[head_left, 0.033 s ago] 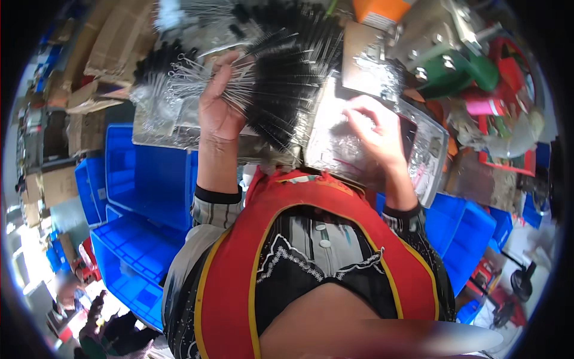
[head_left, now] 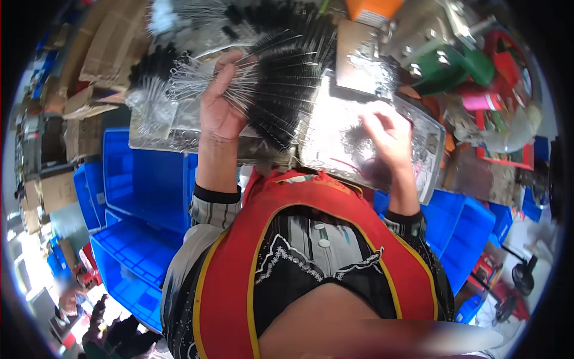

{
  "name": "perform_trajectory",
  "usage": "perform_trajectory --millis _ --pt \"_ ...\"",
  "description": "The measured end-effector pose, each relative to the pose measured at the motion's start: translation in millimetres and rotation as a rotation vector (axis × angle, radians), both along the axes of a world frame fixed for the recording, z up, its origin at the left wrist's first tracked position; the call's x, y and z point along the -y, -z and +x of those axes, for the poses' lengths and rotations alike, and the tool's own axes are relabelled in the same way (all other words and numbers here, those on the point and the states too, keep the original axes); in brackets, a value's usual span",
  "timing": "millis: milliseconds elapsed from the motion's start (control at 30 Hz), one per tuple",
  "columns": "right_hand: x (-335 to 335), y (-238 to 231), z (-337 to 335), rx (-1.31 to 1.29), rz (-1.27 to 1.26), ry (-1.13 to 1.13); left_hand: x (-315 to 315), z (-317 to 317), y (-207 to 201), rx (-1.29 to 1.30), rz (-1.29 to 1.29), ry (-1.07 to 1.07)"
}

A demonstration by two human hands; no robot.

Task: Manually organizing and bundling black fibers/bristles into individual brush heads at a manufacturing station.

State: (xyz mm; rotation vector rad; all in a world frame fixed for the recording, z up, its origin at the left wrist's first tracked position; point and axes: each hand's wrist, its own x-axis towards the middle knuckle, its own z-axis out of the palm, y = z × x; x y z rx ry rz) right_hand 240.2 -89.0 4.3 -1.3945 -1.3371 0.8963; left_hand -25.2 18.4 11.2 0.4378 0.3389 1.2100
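My left hand point(head_left: 222, 99) is closed around a fanned bunch of thin wire brushes point(head_left: 284, 90). Their looped bare wire ends stick out to the left, and the black bristles spread to the right. Over a bright, glare-washed tray point(head_left: 323, 146), my right hand point(head_left: 390, 134) has its fingers bent in toward the thumb. Whatever is between those fingertips, if anything, is lost in the glare. More black-bristled brushes point(head_left: 263, 15) lie on the work surface beyond my left hand, and another pile point(head_left: 149, 72) lies to its left.
Blue plastic bins point(head_left: 146, 179) stand at the left below the table, with another blue bin point(head_left: 460, 233) at the right. A green machine part point(head_left: 442, 72) sits at the far right. Cardboard boxes point(head_left: 113, 48) are stacked at the far left, and an orange box point(head_left: 373, 11) lies at the back.
My right hand has shifted a little to the right over the tray, away from the brush bunch. My left hand keeps its hold on the brushes and has barely moved.
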Motion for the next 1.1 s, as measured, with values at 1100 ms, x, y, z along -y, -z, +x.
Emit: perform_trajectory --millis 1100 --pt "33.7 -128.8 161.7 -0.138 0.168 0.608 -51.1 126.2 21.1 -0.297 -0.015 0.252"
